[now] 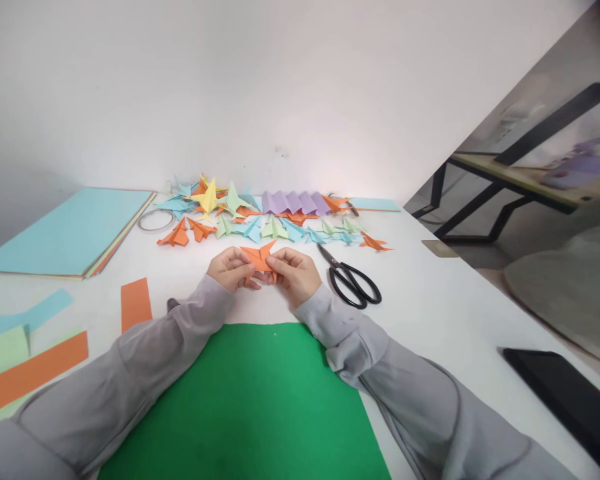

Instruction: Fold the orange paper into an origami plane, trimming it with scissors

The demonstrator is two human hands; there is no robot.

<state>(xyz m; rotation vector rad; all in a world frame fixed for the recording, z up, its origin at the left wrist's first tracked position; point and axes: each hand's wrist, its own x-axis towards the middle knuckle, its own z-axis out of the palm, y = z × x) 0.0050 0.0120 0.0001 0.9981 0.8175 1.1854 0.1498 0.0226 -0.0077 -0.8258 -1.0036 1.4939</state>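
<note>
An orange folded paper figure (258, 259) is held up between both hands, just beyond the far edge of the green sheet (260, 400). My left hand (231, 268) pinches its left side with thumb and fingers. On the other side, my right hand (295, 270) grips it with the thumb on top and fingers beneath. Pointed flaps stick up from the figure; its lower part is partly covered by the fingers. Black-handled scissors (355, 283) lie to the right of my right hand, blades pointing away.
Several folded paper figures (207, 198) crowd along the wall, beside a pleated purple paper (295, 203). A paper stack (70, 230) and a wire coil (156, 220) lie at left. Cut strips (35, 373) are nearer. A black flat device (563, 393) rests at right.
</note>
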